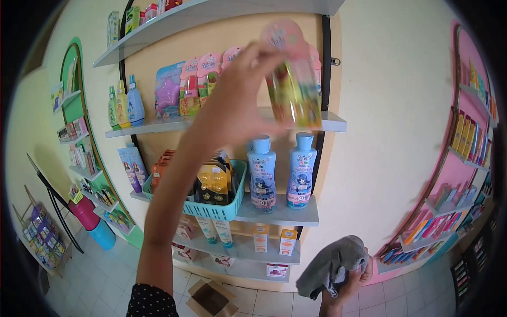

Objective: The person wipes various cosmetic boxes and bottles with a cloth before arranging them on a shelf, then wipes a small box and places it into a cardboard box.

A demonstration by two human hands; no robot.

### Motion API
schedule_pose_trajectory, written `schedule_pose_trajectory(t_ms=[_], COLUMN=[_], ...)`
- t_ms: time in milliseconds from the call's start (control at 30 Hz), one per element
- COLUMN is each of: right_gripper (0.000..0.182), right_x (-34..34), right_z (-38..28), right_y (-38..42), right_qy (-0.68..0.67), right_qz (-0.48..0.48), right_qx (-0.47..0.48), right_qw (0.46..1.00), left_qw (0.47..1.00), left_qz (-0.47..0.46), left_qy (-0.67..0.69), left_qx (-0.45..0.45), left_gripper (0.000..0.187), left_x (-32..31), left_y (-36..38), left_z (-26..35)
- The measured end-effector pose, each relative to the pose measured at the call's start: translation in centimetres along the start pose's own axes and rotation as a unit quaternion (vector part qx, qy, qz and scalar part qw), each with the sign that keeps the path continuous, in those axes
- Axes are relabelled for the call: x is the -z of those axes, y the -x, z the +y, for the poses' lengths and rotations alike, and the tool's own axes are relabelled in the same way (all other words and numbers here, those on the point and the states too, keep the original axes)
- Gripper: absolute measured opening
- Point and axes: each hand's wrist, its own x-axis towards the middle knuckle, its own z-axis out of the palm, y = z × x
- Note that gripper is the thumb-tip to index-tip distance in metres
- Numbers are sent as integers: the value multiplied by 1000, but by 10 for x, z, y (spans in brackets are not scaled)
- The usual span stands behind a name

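My left hand (235,103) is raised in front of the middle shelf, its fingers and thumb closed on a carded pack (296,98) with a rounded pink top and a clear, yellow-green front. The pack is slightly blurred and tilted near the shelf's right end. Similar pink-topped packs (208,74) stand in a row behind my hand, partly hidden by it. Low on the right, my right hand (355,280) grips a bunched grey cloth (334,264), away from the shelves.
Two blue bottles (262,177) stand below the pack, beside a teal basket (224,211) of carded goods. Small colored bottles (134,100) and a purple star pack (169,91) are at left. An open cardboard box (211,300) sits on the floor. A pink shelf unit (449,142) is on the right.
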Motion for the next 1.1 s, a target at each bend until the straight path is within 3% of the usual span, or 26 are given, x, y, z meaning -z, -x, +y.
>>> schedule_pose_trajectory(t_ms=[167, 367, 800, 867, 967, 1100], right_gripper=[24, 25, 22, 23, 23, 25], right_x=[11, 27, 29, 27, 32, 29], right_z=[-1, 1, 8, 6, 8, 7], right_y=[4, 4, 5, 3, 4, 3], right_qy=[6, 10, -4, -7, -3, -13], right_qz=[25, 61, 73, 67, 57, 37], right_qx=[-38, -54, -74, -74, -69, -68], right_qw=[999, 997, 995, 995, 996, 997], left_qw=[978, 948, 924, 924, 922, 956], left_qz=[-163, -261, -278, -240, -227, -158], left_qy=[-121, -154, -248, -296, -311, -246], left_qx=[49, 92, 83, 40, 47, 26], left_gripper=[68, 70, 76, 76, 75, 73], left_x=[-33, -49, -48, -49, -46, -51], left_y=[-30, -24, -18, -16, -17, -26], left_z=[-67, -77, -74, -75, -67, -56])
